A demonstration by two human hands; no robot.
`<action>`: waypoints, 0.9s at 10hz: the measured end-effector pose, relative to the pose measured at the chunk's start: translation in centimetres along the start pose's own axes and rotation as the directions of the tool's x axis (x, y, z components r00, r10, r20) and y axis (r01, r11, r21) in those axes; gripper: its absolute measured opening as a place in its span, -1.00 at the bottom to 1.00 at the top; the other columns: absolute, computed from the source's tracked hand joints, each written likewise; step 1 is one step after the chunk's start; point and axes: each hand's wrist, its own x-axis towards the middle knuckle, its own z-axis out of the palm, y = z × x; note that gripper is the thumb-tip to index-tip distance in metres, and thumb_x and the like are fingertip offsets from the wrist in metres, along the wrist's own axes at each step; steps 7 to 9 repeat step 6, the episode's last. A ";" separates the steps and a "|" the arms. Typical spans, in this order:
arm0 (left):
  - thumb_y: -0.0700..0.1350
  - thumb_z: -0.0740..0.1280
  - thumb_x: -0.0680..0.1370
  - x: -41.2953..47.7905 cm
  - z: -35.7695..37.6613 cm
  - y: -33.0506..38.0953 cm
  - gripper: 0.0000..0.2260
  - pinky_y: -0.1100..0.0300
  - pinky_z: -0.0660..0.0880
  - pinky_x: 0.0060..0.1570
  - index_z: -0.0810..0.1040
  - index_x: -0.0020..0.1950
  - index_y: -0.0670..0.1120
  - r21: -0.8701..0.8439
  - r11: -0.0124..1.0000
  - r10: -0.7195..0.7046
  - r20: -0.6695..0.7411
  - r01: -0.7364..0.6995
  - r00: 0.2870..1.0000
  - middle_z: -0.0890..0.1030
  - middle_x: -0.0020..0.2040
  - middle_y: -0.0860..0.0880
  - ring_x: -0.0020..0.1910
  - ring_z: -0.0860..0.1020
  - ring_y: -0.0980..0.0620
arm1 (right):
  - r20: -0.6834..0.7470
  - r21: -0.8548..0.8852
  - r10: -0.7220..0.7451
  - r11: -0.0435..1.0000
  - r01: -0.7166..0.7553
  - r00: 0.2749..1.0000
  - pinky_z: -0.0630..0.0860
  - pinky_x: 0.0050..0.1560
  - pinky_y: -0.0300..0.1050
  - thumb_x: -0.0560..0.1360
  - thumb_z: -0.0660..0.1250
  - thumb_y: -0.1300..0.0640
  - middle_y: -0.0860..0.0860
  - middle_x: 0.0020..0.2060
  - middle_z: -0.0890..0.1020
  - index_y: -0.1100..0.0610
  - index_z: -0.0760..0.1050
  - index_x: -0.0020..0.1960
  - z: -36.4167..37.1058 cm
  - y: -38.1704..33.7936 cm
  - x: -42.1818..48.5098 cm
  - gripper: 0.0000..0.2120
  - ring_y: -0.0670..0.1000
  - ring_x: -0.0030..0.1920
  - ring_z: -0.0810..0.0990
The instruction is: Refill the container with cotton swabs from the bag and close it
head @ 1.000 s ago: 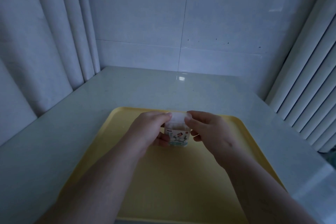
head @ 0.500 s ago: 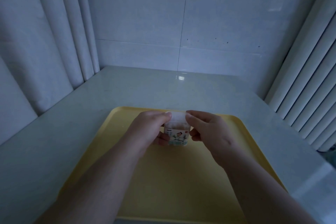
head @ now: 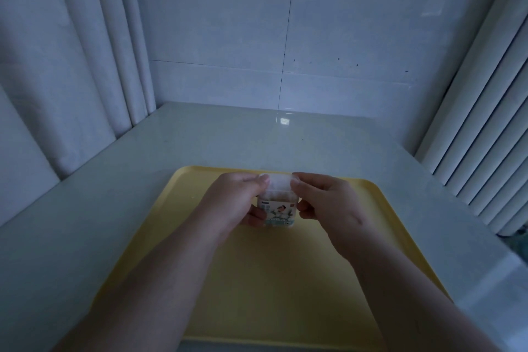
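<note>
A small clear container with a printed label on its front stands upright on the yellow tray, toward the tray's far side. Brownish sticks of cotton swabs show through its upper part. A translucent white lid or top edge sits at its top. My left hand grips the container's left side, thumb on the top edge. My right hand grips the right side, thumb on the same top edge. I see no separate bag.
The tray lies on a pale countertop. A tiled wall stands behind, ribbed white panels close off the right side and curved panels the left.
Almost nothing has moved. Both hands stay clamped on the container's top, with only a slight shift of the fingers.
</note>
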 end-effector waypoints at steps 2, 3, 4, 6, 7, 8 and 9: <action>0.05 0.28 0.59 -0.4 -0.1 -0.2 -0.80 0.08 0.54 -0.31 0.66 -0.09 0.01 0.140 0.988 0.065 -0.028 -0.061 0.998 0.68 -0.12 -0.10 -0.37 0.59 -0.06 | -0.007 -0.035 -0.037 0.999 0.037 0.999 0.51 -0.22 -0.07 0.51 0.35 0.10 0.02 -0.38 0.55 0.12 0.66 -0.08 0.0 0.3 -0.1 -0.86 -0.04 -0.35 0.48; 0.08 0.24 0.60 -0.5 -0.1 -0.2 -0.76 0.11 0.47 -0.21 0.59 -0.22 0.08 0.349 0.924 0.192 -0.071 -0.155 0.979 0.63 -0.22 0.08 -0.29 0.56 0.00 | -0.030 -0.181 -0.117 0.977 0.110 0.993 0.55 -0.18 0.06 0.48 0.30 0.00 -0.04 -0.42 0.58 0.03 0.63 -0.09 0.2 0.6 0.1 -0.84 -0.06 -0.37 0.51; 0.10 0.21 0.61 -1.1 0.2 0.0 -0.76 0.08 0.50 -0.09 0.58 -0.16 0.08 0.426 0.887 0.228 -0.076 -0.175 0.971 0.63 -0.19 0.09 -0.17 0.60 0.00 | -0.051 -0.234 -0.148 0.963 0.133 0.988 0.55 -0.15 0.04 0.49 0.28 -0.01 -0.14 -0.39 0.61 0.00 0.64 -0.11 0.3 0.4 -0.2 -0.82 -0.11 -0.32 0.54; 0.19 0.25 0.57 -1.3 -0.6 1.5 -0.75 -0.01 0.55 0.09 0.59 0.00 0.06 0.285 0.947 0.204 -0.170 -0.150 0.964 0.65 -0.04 0.10 0.00 0.61 0.02 | -0.102 -0.363 -0.166 0.924 0.119 0.981 0.50 0.15 -0.11 0.52 0.26 -0.13 -0.12 0.04 0.66 0.01 0.60 0.17 -0.6 -1.8 -0.6 -0.66 -0.12 0.05 0.58; 0.19 0.25 0.57 -1.3 -0.6 1.5 -0.75 -0.01 0.55 0.09 0.59 0.00 0.06 0.285 0.947 0.204 -0.170 -0.150 0.964 0.65 -0.04 0.10 0.00 0.61 0.02 | -0.102 -0.363 -0.166 0.924 0.119 0.981 0.50 0.15 -0.11 0.52 0.26 -0.13 -0.12 0.04 0.66 0.01 0.60 0.17 -0.6 -1.8 -0.6 -0.66 -0.12 0.05 0.58; 0.19 0.25 0.57 -1.3 -0.6 1.5 -0.75 -0.01 0.55 0.09 0.59 0.00 0.06 0.285 0.947 0.204 -0.170 -0.150 0.964 0.65 -0.04 0.10 0.00 0.61 0.02 | -0.102 -0.363 -0.166 0.924 0.119 0.981 0.50 0.15 -0.11 0.52 0.26 -0.13 -0.12 0.04 0.66 0.01 0.60 0.17 -0.6 -1.8 -0.6 -0.66 -0.12 0.05 0.58; 0.19 0.25 0.57 -1.3 -0.6 1.5 -0.75 -0.01 0.55 0.09 0.59 0.00 0.06 0.285 0.947 0.204 -0.170 -0.150 0.964 0.65 -0.04 0.10 0.00 0.61 0.02 | -0.102 -0.363 -0.166 0.924 0.119 0.981 0.50 0.15 -0.11 0.52 0.26 -0.13 -0.12 0.04 0.66 0.01 0.60 0.17 -0.6 -1.8 -0.6 -0.66 -0.12 0.05 0.58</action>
